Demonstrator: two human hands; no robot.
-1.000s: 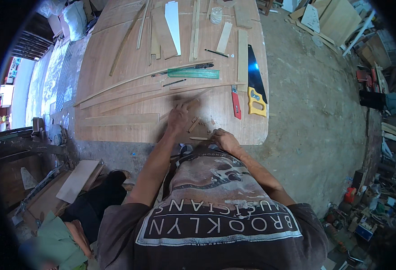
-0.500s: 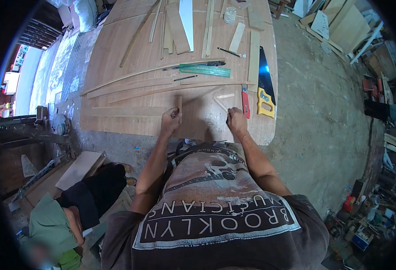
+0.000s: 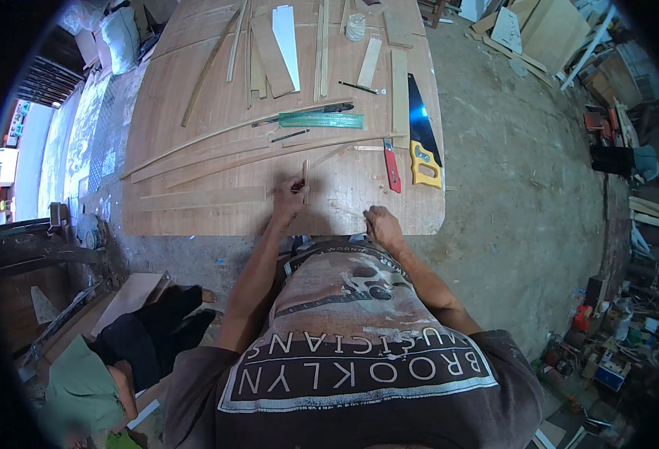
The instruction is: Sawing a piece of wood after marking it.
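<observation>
At the near part of the wooden table (image 3: 217, 221), my left hand (image 3: 290, 197) is closed around a short wooden strip (image 3: 306, 178) that points away from me. My right hand (image 3: 382, 224) is by the table's front edge, fingers pinched together. A thin pale wooden strip (image 3: 350, 210) seems to stick out leftward from those fingers; it is blurred against the table. Beyond the right hand lie a red utility knife (image 3: 392, 170) and a handsaw with a yellow handle (image 3: 425, 166). A small wood offcut (image 3: 369, 148) touches or nearly touches the knife.
Long thin wooden strips (image 3: 217, 161) cross the table beyond my left hand. A green ruler (image 3: 320, 120), pencils (image 3: 358, 87), boards (image 3: 272, 63) and a clear jar (image 3: 355, 28) lie farther back. At lower left, a person in dark trousers (image 3: 146, 337) sits low; another person (image 3: 629, 159) is far right.
My right hand has come back from beside the utility knife to the table's front edge, and the strip with it. My left hand keeps its grip. The whole view has shifted slightly.
</observation>
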